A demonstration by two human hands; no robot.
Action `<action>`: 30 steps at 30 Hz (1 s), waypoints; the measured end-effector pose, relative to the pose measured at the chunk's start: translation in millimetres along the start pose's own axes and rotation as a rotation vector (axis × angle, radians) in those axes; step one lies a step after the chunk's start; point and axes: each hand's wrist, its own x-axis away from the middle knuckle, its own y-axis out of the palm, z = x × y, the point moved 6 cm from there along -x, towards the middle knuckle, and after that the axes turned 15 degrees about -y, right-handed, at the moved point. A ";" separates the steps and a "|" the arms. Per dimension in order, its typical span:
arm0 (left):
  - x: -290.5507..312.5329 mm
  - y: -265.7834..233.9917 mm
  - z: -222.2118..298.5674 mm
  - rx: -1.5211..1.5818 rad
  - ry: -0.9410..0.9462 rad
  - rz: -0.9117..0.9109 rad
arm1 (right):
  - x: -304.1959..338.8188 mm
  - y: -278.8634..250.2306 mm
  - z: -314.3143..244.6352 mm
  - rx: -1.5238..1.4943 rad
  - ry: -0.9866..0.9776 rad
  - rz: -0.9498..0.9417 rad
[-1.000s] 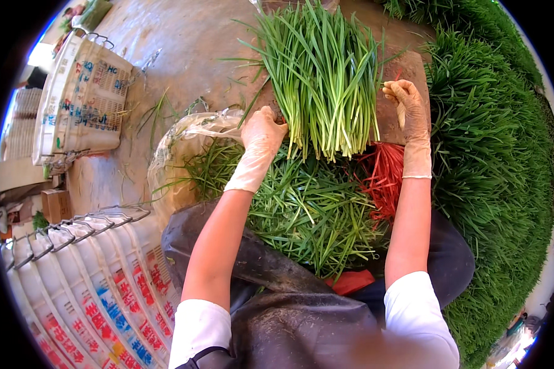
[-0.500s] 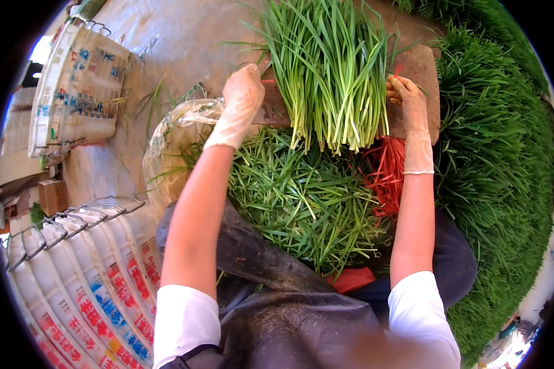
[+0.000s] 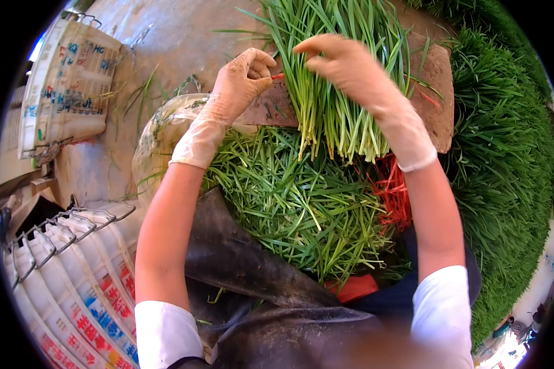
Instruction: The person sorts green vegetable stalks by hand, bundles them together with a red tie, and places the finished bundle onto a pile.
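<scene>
Bundle of green stalks [image 3: 331,114] lies on low brown tabletop [image 3: 437,83], pale ends reaching past its near edge. Left hand [image 3: 243,80] just beside, fingers part-curled, red strip [image 3: 279,76] at thumb tip; whether pinched, cannot tell. Right hand [image 3: 345,67] above stalks, blurred, thumb and fingers apart, no hold visible. Risks, as judged: strip slipping loose if left grip is slack; stalk ends splaying under uneven pressure; stray blades catching beneath the strip. Around: loose trimmings [image 3: 301,203] heaped below, spare red strips [image 3: 395,197] tangled alongside, dense green stack [image 3: 505,184] crowding the right, clear plastic [image 3: 148,150] and white crates [image 3: 71,92] hemming the left
</scene>
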 end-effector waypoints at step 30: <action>-7.5 8.8 1.0 -0.064 -0.056 0.042 | -22.8 45.0 18.2 0.332 0.026 -0.320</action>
